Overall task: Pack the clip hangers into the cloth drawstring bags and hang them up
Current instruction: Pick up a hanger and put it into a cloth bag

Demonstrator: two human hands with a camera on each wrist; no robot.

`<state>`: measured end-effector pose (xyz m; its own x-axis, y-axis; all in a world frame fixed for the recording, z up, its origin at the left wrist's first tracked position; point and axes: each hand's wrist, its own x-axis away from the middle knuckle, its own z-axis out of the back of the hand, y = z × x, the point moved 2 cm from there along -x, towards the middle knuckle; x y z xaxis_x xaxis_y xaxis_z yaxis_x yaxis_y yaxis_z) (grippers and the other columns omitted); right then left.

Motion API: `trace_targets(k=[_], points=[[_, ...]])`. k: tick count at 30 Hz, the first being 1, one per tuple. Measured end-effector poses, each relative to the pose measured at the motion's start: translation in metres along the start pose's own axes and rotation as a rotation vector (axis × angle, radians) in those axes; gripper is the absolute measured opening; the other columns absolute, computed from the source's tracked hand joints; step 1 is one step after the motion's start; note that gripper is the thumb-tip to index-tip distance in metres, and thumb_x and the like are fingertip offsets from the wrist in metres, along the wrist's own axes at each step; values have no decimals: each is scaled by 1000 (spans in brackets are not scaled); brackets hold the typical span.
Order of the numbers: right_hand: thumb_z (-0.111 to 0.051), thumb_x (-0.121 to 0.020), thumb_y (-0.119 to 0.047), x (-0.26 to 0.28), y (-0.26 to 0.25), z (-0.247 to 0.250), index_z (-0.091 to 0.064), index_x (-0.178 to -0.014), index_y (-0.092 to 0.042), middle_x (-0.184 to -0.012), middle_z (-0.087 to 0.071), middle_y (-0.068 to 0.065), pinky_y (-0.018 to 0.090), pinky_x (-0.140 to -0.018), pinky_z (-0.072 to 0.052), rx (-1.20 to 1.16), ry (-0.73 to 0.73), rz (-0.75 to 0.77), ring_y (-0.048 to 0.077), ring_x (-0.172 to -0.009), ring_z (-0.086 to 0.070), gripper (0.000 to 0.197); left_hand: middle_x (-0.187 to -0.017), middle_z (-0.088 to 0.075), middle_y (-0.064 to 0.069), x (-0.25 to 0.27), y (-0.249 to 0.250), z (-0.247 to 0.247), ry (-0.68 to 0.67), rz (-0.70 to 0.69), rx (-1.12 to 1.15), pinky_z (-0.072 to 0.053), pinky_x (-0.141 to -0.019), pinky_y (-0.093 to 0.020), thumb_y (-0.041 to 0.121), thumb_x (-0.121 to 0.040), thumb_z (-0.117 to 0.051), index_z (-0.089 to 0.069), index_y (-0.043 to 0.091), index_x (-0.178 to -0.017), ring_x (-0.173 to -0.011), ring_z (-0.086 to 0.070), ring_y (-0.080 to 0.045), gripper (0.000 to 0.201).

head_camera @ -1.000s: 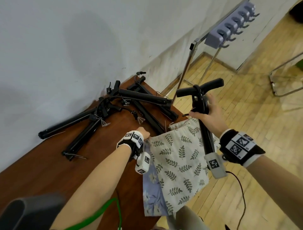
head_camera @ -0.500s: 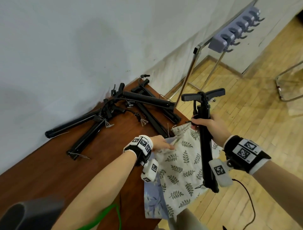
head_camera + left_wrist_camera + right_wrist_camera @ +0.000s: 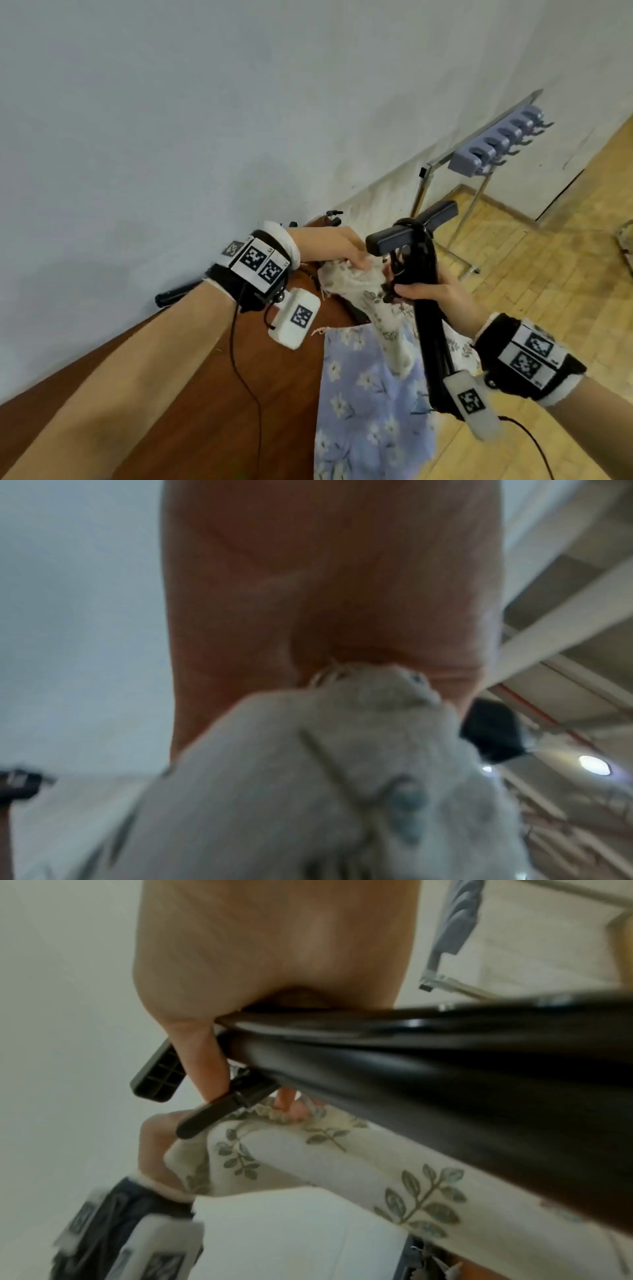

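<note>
- My right hand has its grip closed round the black clip hanger, fingers wrapped about its folded bars just below the cross-piece at the top; the hanger stands nearly upright, out past the right edge of the surface.
- My left hand has its grip pinched on the gathered mouth of the leaf-print bag, lifting it off the surface.
- The bag's mouth sits just beside the hanger, touching its left side near my right fingers.
- The rest of the leaf-print bag hangs down behind the hanger.
- A blue floral bag lies over the surface's right edge.
</note>
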<state>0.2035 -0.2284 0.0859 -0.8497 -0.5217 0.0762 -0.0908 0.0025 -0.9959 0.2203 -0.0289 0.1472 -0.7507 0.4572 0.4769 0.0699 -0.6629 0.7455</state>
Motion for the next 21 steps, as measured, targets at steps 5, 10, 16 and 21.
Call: trace_targets(k=[5,10,16,21], points=[[-76,-71,-19,2,-15,-28,-67,-92,-9,-82,-66,5,36,-77,-52,182,-158,89,29,-77,-64,25,-57,-51,6,31,13,4,-19,-77,-355,-43,-64,-30,10,-80,-67,-49,23,-63,-54,-47,-8,29],[-73,-74,-14,7,8,-48,-65,-88,-7,-76,-69,-1,18,-69,-50,234,-252,17,15,-71,-67,18,-70,-54,5,41,-10,-18,8,-133,-343,-43,-67,-20,4,-86,-64,-50,30,-74,-61,-48,-5,32],[-73,-68,-18,15,41,-60,-64,-73,-2,-70,-60,13,29,-59,-46,204,-331,-195,23,-60,-54,19,-81,-53,7,45,-54,-39,-41,10,-289,-40,-70,-23,8,-91,-57,-50,29,-91,-71,-49,-7,23],[-73,-70,-21,18,52,-60,-59,-87,4,-74,-59,11,20,-68,-47,353,-334,-134,14,-66,-57,33,-99,-60,-18,48,-78,-30,283,92,-298,-46,-64,-35,-4,-89,-40,-34,18,-119,-70,-50,-24,38]])
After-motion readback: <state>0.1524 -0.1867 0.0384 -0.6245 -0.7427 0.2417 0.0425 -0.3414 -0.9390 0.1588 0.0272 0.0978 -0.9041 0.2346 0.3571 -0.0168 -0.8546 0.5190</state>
